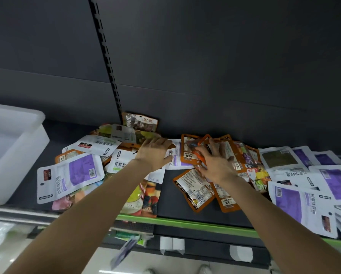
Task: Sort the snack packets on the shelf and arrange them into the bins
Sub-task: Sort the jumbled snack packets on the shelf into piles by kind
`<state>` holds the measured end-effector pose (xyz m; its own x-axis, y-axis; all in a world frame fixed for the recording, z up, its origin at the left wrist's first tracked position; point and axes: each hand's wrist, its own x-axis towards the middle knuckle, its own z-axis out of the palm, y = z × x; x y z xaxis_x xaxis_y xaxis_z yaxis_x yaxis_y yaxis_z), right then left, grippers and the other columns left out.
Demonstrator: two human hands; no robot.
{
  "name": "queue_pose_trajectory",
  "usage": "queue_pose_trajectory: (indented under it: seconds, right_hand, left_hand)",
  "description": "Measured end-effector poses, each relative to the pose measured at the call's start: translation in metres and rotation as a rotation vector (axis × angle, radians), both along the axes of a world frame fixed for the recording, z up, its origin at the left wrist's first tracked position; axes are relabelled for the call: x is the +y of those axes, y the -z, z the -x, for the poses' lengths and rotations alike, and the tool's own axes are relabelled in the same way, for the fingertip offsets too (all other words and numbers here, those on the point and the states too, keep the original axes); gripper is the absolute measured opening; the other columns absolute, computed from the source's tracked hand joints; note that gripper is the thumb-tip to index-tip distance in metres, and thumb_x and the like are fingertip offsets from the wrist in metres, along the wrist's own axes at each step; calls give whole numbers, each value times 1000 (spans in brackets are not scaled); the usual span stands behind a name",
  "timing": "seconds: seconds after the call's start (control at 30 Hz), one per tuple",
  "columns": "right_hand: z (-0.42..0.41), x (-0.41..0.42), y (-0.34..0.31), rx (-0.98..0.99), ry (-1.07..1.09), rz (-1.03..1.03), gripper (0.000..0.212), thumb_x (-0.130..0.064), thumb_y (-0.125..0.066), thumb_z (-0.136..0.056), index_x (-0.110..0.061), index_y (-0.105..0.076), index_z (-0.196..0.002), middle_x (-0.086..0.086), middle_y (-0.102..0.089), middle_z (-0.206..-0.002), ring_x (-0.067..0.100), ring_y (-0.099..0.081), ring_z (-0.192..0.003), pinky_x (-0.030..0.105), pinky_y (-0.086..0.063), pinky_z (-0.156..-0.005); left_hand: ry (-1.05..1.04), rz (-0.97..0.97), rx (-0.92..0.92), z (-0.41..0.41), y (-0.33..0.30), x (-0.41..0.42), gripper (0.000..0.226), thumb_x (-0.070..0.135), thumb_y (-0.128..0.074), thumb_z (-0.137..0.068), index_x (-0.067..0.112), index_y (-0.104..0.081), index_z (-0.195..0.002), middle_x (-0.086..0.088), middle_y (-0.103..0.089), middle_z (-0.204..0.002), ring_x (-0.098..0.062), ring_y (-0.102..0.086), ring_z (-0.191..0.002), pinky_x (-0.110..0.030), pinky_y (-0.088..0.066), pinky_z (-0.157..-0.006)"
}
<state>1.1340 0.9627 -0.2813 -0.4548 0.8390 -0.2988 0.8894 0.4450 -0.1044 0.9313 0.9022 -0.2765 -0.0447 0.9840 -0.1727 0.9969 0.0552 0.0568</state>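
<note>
Both hands among snack packets on a dark shelf (185, 202).
Left hand (154, 152) lies flat, fingers together, on white packets (118, 163); right hand (215, 161) pinches an orange packet (200, 155) mid-shelf. White bin (27, 147) stands far left.

I can't see the white bin (17, 147) whole, cut off at left; my right hand (215, 163) hides the orange packets (189, 151) beneath.
</note>
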Motion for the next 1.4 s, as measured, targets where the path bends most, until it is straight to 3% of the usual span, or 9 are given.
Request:
queue_pose_trajectory:
  seconds: [0.2,0.37,0.63,0.73,0.87,1.0,1.17,1.3,1.4]
  right_hand:
    - [6,-7,0,-14,26,-25,69,-35,-48,-96,-48,-3,-145,3,21,-156,41,19,-141,70,-11,-107]
    - [17,-11,0,-24,47,-22,66,-43,-50,-93,-43,-9,-145,3,22,-156,38,23,-141,71,-9,-106]
    - [20,-3,-8,-55,-9,73,72,-42,-44,-97,-52,10,-143,3,30,-154,36,27,-139,72,-3,-104]
    - [19,-4,-7,-41,2,105,69,-49,-42,-96,-55,9,-142,0,30,-154,34,27,-140,71,-2,-105]
    - [12,-3,-5,31,17,107,54,-49,-28,-99,-55,4,-143,-5,26,-155,29,23,-143,70,-2,-108]
    - [3,0,-5,78,17,103,54,-46,-25,-101,-53,7,-144,-8,24,-156,26,22,-143,69,-3,-108]
    - [3,0,-5,42,29,195,65,-43,-40,-98,-56,7,-141,-9,27,-154,26,15,-145,68,-3,-110]
    - [9,0,-21,368,226,297,54,-41,-49,-95,-45,-27,-144,-7,-13,-157,26,-20,-144,49,-24,-113]
    - [15,-9,-38,737,457,336,36,-37,-46,-98,-29,-50,-133,-9,-51,-122,15,-51,-114,27,-40,-88]
  left_hand:
    - [-3,85,158,0,-4,5,51,49,-27,-100,25,-35,-144,0,-34,-150,-23,-27,-139,-46,-23,-110]
    - [-93,94,182,-3,-6,7,40,40,-33,-99,17,-51,-126,-3,-53,-128,-22,-44,-122,-38,-32,-102]
    - [-87,183,-75,9,13,39,73,44,-49,-95,18,-12,-151,-6,-30,-153,-27,-27,-141,-41,-25,-114]
    - [-115,102,-81,8,20,39,65,44,-58,-90,19,-33,-145,-4,-42,-142,-26,-36,-134,-41,-31,-110]
    - [-281,-53,-423,9,16,41,27,28,-64,-89,19,-63,-115,-2,-65,-116,-23,-59,-110,-32,-49,-91]
    - [-326,-185,-671,8,-1,39,19,16,-63,-89,8,-68,-107,-8,-68,-112,-21,-64,-100,-21,-48,-79]
    - [-481,-461,-679,17,-29,28,14,12,-63,-89,6,-72,-99,-9,-70,-105,-25,-64,-101,-20,-43,-78]
    - [-398,-579,-595,11,-59,20,14,13,-60,-92,11,-73,-97,-5,-71,-103,-21,-67,-94,-21,-48,-76]
    - [-317,-550,-536,-11,-68,11,15,17,-59,-92,15,-72,-98,0,-72,-97,-15,-67,-86,-20,-51,-74]
